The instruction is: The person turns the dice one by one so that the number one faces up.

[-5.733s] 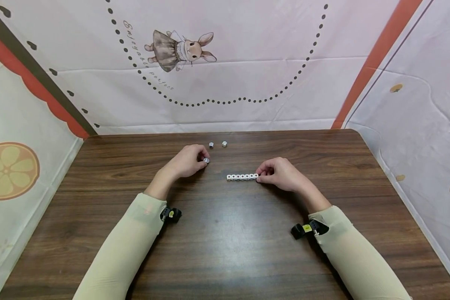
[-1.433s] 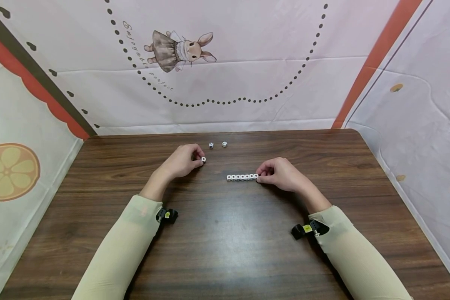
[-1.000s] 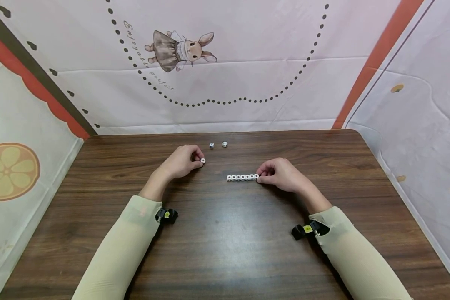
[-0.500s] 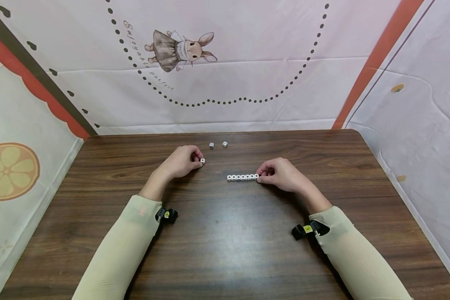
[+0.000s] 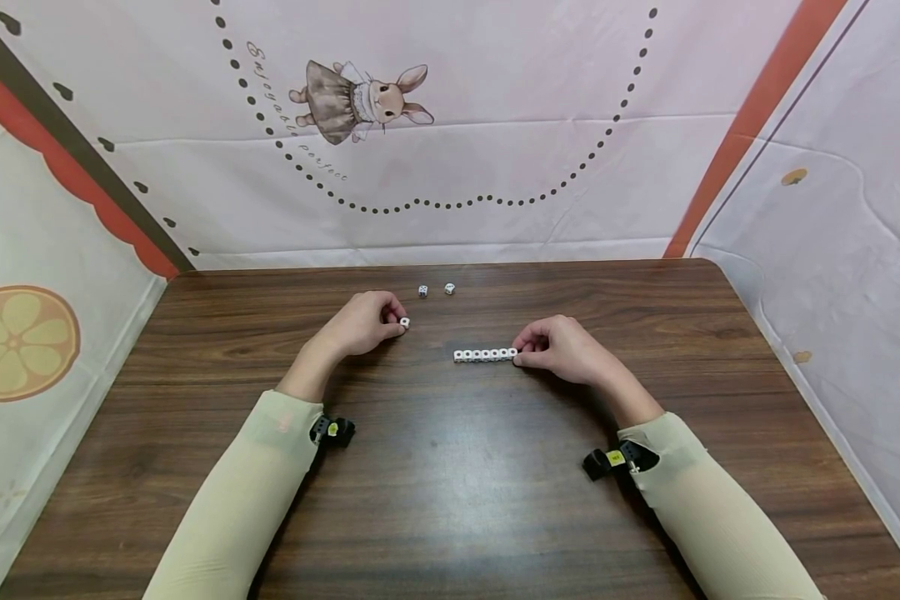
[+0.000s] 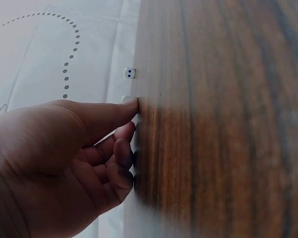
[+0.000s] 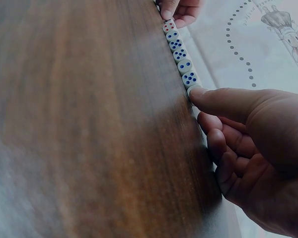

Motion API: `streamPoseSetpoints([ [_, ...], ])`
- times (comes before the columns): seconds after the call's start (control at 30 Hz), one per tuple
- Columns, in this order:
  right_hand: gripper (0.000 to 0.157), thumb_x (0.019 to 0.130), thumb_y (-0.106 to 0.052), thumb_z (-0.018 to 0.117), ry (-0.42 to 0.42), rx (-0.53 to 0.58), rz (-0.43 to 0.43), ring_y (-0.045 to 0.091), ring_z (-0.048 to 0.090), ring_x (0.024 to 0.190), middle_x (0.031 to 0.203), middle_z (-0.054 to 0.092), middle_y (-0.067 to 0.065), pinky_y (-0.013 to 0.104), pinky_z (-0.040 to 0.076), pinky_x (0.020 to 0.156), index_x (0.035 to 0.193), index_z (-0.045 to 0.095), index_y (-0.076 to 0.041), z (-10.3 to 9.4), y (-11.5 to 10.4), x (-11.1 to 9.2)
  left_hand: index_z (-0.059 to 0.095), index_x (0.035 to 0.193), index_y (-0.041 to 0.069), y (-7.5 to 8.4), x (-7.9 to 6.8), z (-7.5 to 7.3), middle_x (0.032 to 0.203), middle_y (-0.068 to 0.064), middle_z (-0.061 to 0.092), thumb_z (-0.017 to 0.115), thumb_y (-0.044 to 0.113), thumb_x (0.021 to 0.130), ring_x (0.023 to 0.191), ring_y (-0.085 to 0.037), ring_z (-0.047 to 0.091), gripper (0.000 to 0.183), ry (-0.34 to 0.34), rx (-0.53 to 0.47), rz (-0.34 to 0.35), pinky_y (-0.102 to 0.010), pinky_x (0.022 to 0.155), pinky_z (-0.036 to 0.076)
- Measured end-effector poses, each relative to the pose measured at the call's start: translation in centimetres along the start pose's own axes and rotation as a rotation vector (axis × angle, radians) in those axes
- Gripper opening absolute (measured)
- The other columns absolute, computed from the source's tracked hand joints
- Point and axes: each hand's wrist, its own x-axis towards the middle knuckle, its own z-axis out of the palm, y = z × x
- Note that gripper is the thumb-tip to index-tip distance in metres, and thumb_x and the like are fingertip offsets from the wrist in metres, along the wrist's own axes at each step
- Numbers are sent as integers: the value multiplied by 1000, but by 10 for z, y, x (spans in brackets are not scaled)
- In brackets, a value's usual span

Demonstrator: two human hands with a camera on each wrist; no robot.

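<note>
My left hand pinches a single white die between thumb and fingertips, low over the brown table. In the left wrist view that die is mostly hidden by the thumb. To the right lies a straight row of white dice, side by side, with a large single pip on each top face. My right hand holds the row's right end, thumb and fingers on the last die. The right wrist view shows blue pips along the row's near side, and red ones on the far die.
Two loose dice, a left one and a right one, lie near the back edge of the wooden table, beyond the left hand. A printed cloth hangs right behind that edge, with more cloth at both sides.
Since the oldest frame, my left hand has shifted slightly left and turned its die, so a large single pip now shows on top. The right hand and the row have stayed put.
</note>
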Motion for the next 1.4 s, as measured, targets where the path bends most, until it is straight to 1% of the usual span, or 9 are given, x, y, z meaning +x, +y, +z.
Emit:
streamPoseSetpoints([
  [0.27, 9, 93, -19, 84, -3, 0, 3, 14, 62, 79, 83, 70, -7, 33, 49, 74, 99, 79, -13, 0, 0, 1, 70, 103, 7, -1, -1, 1, 92, -4, 69, 76, 11, 98, 86, -21, 62, 8, -5, -6, 1, -39, 84, 47],
  [0.5, 9, 94, -19, 84, -10, 1, 12, 15, 62, 79, 83, 70, -7, 35, 50, 75, 100, 79, -13, 0, 0, 1, 71, 103, 8, 3, -5, 3, 92, -3, 69, 77, 12, 98, 87, -20, 63, 8, -13, -24, 5, -39, 83, 48],
  [0.73, 10, 94, -19, 84, -7, 6, 12, 15, 62, 79, 83, 70, -7, 35, 50, 75, 99, 79, -13, 0, 0, 0, 71, 100, 9, 13, -8, 5, 89, -2, 70, 81, 13, 95, 83, -18, 63, 11, -7, -37, 49, -38, 80, 49],
  [0.93, 10, 94, -19, 84, -8, 12, 8, 15, 61, 79, 84, 70, -6, 35, 50, 75, 100, 80, -12, 0, 0, 1, 71, 98, 10, 21, -9, 10, 87, 0, 69, 82, 14, 94, 81, -17, 63, 12, -15, -26, 64, -37, 79, 49],
  [1.13, 9, 93, -18, 84, -2, 10, 10, 15, 62, 78, 83, 70, -6, 35, 50, 74, 99, 80, -12, 0, 0, 2, 70, 97, 10, 32, -11, 14, 86, 1, 69, 83, 15, 94, 80, -16, 63, 13, -34, -20, 91, -36, 78, 50],
  [1.4, 10, 93, -17, 84, -5, 9, 1, 14, 61, 78, 83, 70, -5, 34, 49, 74, 99, 80, -11, -1, 0, 1, 70, 95, 10, 42, -12, 22, 84, 1, 68, 83, 13, 93, 79, -14, 62, 14, -58, -32, 129, -34, 77, 50],
])
